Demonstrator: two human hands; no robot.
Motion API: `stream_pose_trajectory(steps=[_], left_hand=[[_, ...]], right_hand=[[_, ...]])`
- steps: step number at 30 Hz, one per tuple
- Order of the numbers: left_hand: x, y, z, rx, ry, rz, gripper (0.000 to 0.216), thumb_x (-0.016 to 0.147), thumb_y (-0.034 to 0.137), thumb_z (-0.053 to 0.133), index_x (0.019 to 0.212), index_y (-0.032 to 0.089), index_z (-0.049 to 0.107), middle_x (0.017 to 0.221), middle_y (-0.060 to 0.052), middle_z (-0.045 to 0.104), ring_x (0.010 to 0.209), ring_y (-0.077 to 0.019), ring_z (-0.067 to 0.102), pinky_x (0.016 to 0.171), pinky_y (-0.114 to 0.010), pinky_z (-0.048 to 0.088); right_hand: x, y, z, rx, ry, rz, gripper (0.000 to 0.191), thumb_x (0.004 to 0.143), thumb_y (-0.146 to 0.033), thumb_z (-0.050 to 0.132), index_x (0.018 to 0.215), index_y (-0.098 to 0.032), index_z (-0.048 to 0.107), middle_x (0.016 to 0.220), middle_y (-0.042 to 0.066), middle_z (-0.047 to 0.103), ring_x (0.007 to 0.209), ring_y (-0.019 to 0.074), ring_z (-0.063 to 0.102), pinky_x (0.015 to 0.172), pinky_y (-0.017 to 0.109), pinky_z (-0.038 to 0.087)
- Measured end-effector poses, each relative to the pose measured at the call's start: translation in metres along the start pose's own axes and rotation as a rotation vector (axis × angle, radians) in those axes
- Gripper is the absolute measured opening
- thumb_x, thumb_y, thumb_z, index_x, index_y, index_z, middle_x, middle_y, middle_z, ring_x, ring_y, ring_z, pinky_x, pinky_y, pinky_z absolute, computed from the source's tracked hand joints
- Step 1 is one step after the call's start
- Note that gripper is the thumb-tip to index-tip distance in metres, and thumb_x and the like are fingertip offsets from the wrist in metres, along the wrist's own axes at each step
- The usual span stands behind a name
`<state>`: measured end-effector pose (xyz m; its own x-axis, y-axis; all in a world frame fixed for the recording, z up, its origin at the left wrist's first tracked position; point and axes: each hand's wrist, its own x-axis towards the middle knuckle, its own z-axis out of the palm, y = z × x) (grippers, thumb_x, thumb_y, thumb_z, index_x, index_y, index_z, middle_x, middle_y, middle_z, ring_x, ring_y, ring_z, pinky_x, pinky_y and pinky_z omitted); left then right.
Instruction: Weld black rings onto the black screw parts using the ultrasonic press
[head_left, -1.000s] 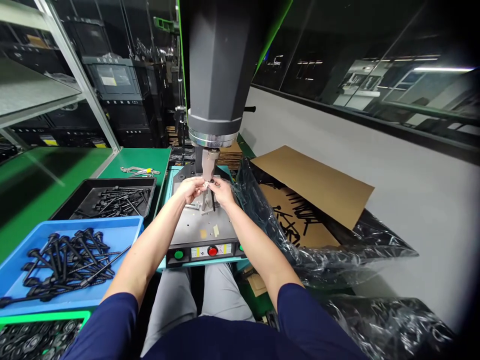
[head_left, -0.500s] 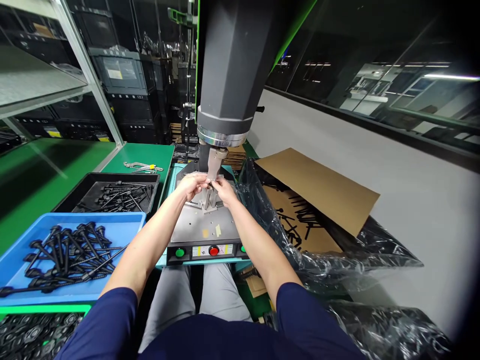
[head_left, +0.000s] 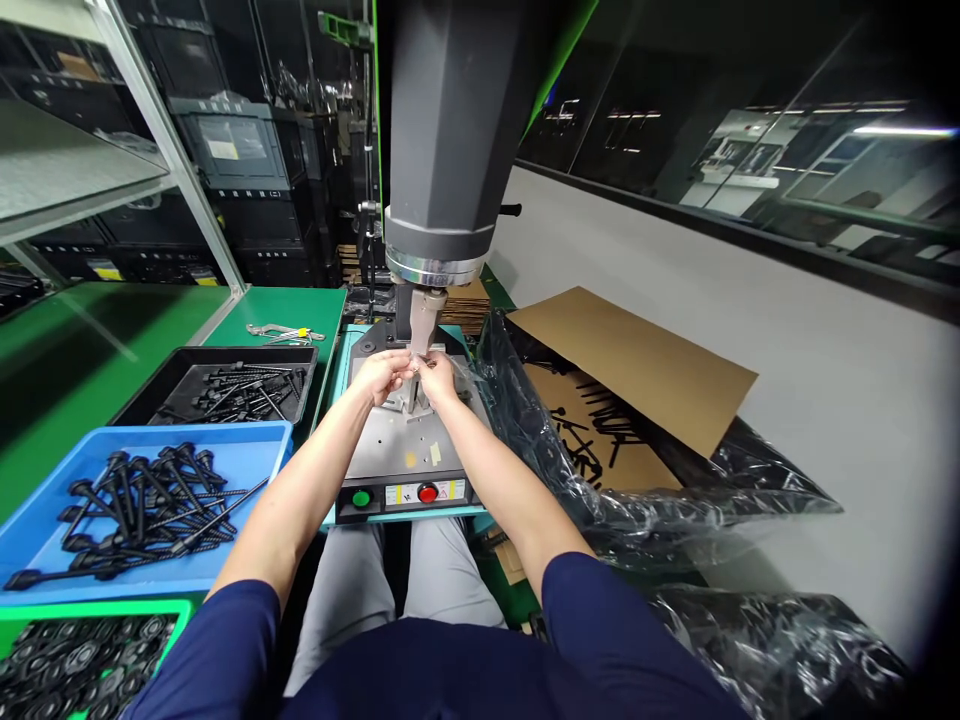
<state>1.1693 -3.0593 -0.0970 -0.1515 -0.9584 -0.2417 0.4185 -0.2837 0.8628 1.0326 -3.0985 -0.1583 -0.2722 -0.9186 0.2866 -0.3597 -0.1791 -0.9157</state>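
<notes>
Both of my hands meet at the metal fixture on the grey machine base, just under the flat metal horn of the press. My left hand comes in from the left with its fingers pinched together. Opposite it, my right hand is also closed, thumb and fingers near the top of the fixture. Whatever lies between the fingertips is too small and covered to make out. The large dark press head hangs above the hands.
Left of me stand a blue tray of black threaded rods, a black tray with similar rods and a green bin of black round parts. A plastic-lined box under a cardboard sheet is at right. Red button in front.
The view has shifted slightly. My right hand has turned a little and drawn its fingers closer in at the fixture; my left hand stays nearly where it was.
</notes>
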Motion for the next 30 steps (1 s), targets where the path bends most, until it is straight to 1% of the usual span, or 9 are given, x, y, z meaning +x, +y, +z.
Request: stream_pose_trajectory(steps=[4,7,9,15,20,23,25,28,30], left_hand=[[-0.006,-0.009,0.004,0.037,0.028,0.052,0.029,0.072,0.007,0.072,0.1,0.01,0.067,0.07,-0.006,0.072,0.05,-0.009,0.063,0.04,-0.014,0.034],[-0.011,-0.021,0.007,0.081,0.048,0.08,0.042,0.072,0.009,0.073,0.112,0.01,0.063,0.068,-0.006,0.071,0.048,-0.0088,0.061,0.04,-0.014,0.033],[-0.015,-0.029,0.008,0.112,0.063,0.104,0.053,0.073,0.009,0.072,0.123,0.011,0.057,0.067,-0.004,0.071,0.047,-0.0089,0.06,0.04,-0.015,0.033],[-0.02,-0.048,0.01,0.139,0.091,0.111,0.065,0.078,0.014,0.07,0.137,0.011,0.043,0.068,-0.003,0.07,0.05,-0.0102,0.061,0.042,-0.016,0.037],[-0.031,-0.051,0.003,0.161,0.089,0.059,0.068,0.081,0.032,0.072,0.138,0.011,0.042,0.076,-0.006,0.071,0.053,-0.0114,0.063,0.046,-0.018,0.042],[-0.054,-0.068,-0.018,0.255,0.154,0.12,0.067,0.081,0.044,0.07,0.135,0.012,0.046,0.086,-0.01,0.072,0.062,-0.0136,0.066,0.049,-0.02,0.045],[-0.076,-0.09,-0.042,0.37,0.282,0.262,0.061,0.082,0.047,0.067,0.131,0.014,0.052,0.093,-0.011,0.072,0.076,-0.0169,0.069,0.056,-0.024,0.051],[-0.108,-0.133,-0.087,0.613,0.53,0.453,0.056,0.081,0.042,0.067,0.129,0.016,0.056,0.111,-0.013,0.068,0.103,-0.0236,0.066,0.082,-0.036,0.056],[-0.121,-0.161,-0.114,0.805,0.562,0.487,0.061,0.076,0.04,0.071,0.13,0.016,0.057,0.122,-0.015,0.063,0.118,-0.0287,0.06,0.099,-0.044,0.051]], right_hand=[[-0.008,0.01,-0.011,0.173,-0.086,0.022,0.043,0.074,-0.041,0.068,0.112,-0.02,0.062,0.119,0.01,0.066,0.108,0.0225,0.061,0.094,0.036,0.047],[-0.019,0.022,-0.028,0.314,-0.093,0.155,0.055,0.073,-0.033,0.066,0.127,-0.023,0.057,0.137,0.011,0.058,0.123,0.0243,0.055,0.097,0.039,0.047],[-0.028,0.028,-0.038,0.383,-0.111,0.235,0.059,0.071,-0.027,0.064,0.13,-0.025,0.055,0.14,0.01,0.056,0.126,0.0244,0.054,0.096,0.038,0.049],[-0.062,0.034,-0.05,0.446,-0.147,0.378,0.042,0.062,-0.021,0.063,0.103,-0.02,0.068,0.123,0.011,0.067,0.114,0.0231,0.062,0.09,0.035,0.051],[-0.099,0.046,-0.072,0.348,-0.142,0.335,0.037,0.063,-0.03,0.067,0.097,-0.018,0.069,0.104,0.01,0.072,0.098,0.0231,0.065,0.079,0.035,0.053],[-0.124,0.061,-0.105,0.164,-0.036,0.199,0.036,0.071,-0.034,0.061,0.101,-0.017,0.068,0.102,0.012,0.071,0.095,0.0241,0.065,0.08,0.038,0.054],[-0.143,0.075,-0.132,-0.045,0.067,0.062,0.034,0.078,-0.034,0.056,0.105,-0.017,0.068,0.109,0.014,0.069,0.102,0.0258,0.064,0.088,0.043,0.052],[-0.176,0.1,-0.164,-0.38,0.144,-0.086,0.043,0.082,-0.035,0.057,0.121,-0.018,0.063,0.129,0.016,0.06,0.124,0.0309,0.053,0.105,0.052,0.042],[-0.195,0.118,-0.175,-0.5,0.102,-0.09,0.06,0.081,-0.039,0.062,0.136,-0.016,0.053,0.141,0.019,0.049,0.134,0.0334,0.044,0.111,0.054,0.037]])
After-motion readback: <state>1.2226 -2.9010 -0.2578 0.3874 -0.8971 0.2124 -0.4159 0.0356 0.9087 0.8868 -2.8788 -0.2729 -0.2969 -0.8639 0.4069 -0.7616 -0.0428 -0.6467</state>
